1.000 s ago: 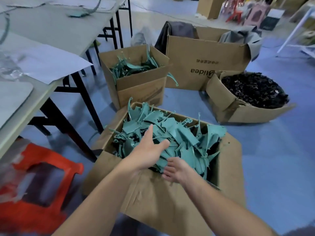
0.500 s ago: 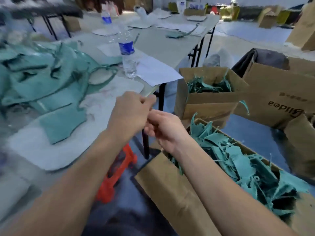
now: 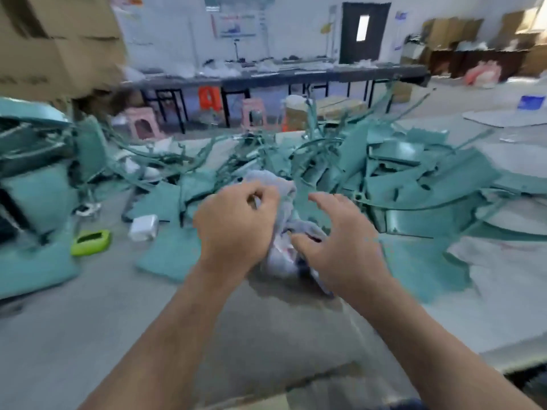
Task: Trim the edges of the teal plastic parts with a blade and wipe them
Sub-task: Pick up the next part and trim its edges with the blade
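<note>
- Grey-blue cloth (image 3: pixel 279 258), bunched up, in our left hand (image 3: pixel 235 229): fingers curled tight round it, upper end of the cloth poking out past the knuckles.
- Our right hand (image 3: pixel 343 247) is just beside it, fingers spread and holding nothing, thumb at the lower fold of the cloth. The two hands are close but not joined.
- Both hands hover low over the grey bench (image 3: pixel 103 335); the cloth's lower end hangs down near the surface.
- Teal plastic parts (image 3: pixel 408 184) are in a loose heap on the bench right behind the hands, panels and thin strips tangled together.
- One flat teal panel (image 3: pixel 170 255) lies on the bench left of our left hand.
- Further left are a small white block (image 3: pixel 144 227) and a lime-green object (image 3: pixel 90 238); motion blur, so we can't identify either.
- At the far left there are more teal parts, stacked (image 3: pixel 35 187).
- Beyond the bench, pink stools (image 3: pixel 143 124) and an orange stool (image 3: pixel 209 97) stand by a long dark-topped table (image 3: pixel 296 73). Cardboard boxes (image 3: pixel 53 45) sit top left, with a dark door (image 3: pixel 364 31) in the back wall.
</note>
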